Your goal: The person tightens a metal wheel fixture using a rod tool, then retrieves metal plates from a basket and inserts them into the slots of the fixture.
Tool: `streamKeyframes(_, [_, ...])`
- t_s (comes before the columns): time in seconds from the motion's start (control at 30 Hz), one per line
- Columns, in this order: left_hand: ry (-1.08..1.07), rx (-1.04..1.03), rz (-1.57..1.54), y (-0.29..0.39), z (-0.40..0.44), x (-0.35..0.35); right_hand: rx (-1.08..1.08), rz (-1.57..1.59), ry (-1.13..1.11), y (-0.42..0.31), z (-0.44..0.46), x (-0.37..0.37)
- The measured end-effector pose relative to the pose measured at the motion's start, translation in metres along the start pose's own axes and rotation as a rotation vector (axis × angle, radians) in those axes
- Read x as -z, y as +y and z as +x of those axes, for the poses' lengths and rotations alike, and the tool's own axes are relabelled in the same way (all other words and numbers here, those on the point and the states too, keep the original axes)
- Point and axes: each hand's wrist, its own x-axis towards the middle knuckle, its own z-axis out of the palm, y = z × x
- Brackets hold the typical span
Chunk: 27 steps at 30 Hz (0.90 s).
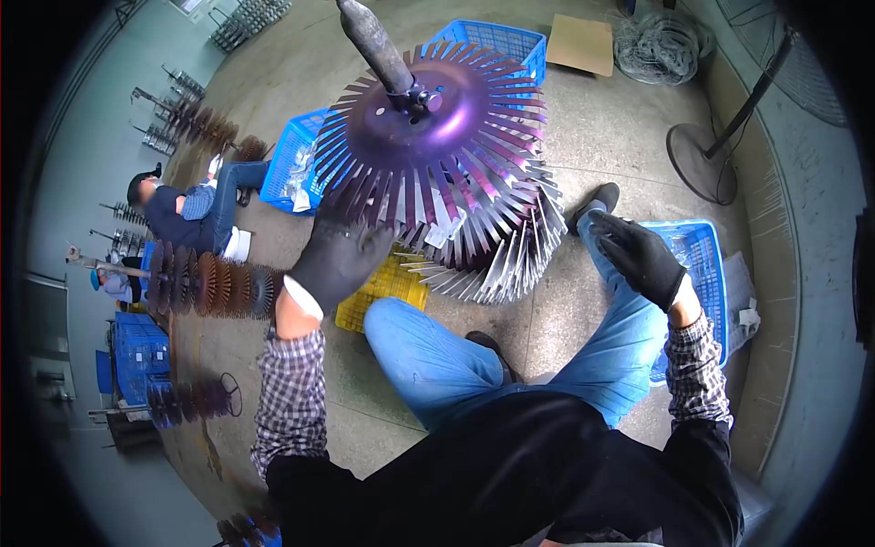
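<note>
A rack of stacked, purple finned discs (447, 114) stands before me on a thick metal shaft (375, 46). Lower on the rack, silvery metal strips (510, 264) fan out from its edge. My left hand (335, 260), in a black glove, is at the rack's left rim beside the fins; its fingers look spread, though the fins partly cover the tips. On the other side, my black-gloved right hand (638, 258) is held over my knee, apart from the rack. Its fingers are stretched out and I see nothing in it.
Blue crates stand at the right (706, 246), left (296, 164) and back (501, 41); a yellow crate (387, 287) is under the rack. A fan stand (702, 159) is at the right wall. A co-worker (196, 205) sits at left near more disc racks (214, 278).
</note>
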Motion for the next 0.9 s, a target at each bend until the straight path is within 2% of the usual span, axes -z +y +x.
streamKeyframes(0.1, [0.025, -0.344, 0.626, -0.051, 0.005, -0.017, 0.085, 0.07, 0.065, -0.007, 0.001, 0.006])
streamKeyframes(0.13, [0.025, -0.345, 0.627, -0.056, 0.011, -0.013, 0.085, 0.071, 0.066, -0.011, 0.002, 0.008])
streamKeyframes(0.27, [0.02, -0.692, 0.897, -0.065, 0.026, -0.013, 0.221, 0.138, 0.15, -0.032, -0.002, 0.011])
streamKeyframes(0.3, [0.018, -0.692, 0.895, -0.066, 0.027, -0.014, 0.219, 0.139, 0.148, -0.035, -0.002, 0.01])
streamKeyframes(0.43, [0.023, -0.428, 0.439, -0.067, 0.028, -0.015, 0.234, 0.231, 0.132, -0.043, 0.002, 0.007])
streamKeyframes(0.6, [-0.024, -0.233, 0.209, -0.047, 0.031, 0.004, 0.225, 0.182, 0.123, -0.041, 0.005, 0.004])
streamKeyframes(0.8, [0.001, -0.393, 0.365, -0.057, 0.037, 0.017, 0.27, 0.226, 0.163, -0.038, 0.0, 0.008])
streamKeyframes(0.9, [0.052, -0.522, 0.599, -0.073, 0.029, 0.01, 0.244, 0.225, 0.162, -0.038, -0.003, 0.009])
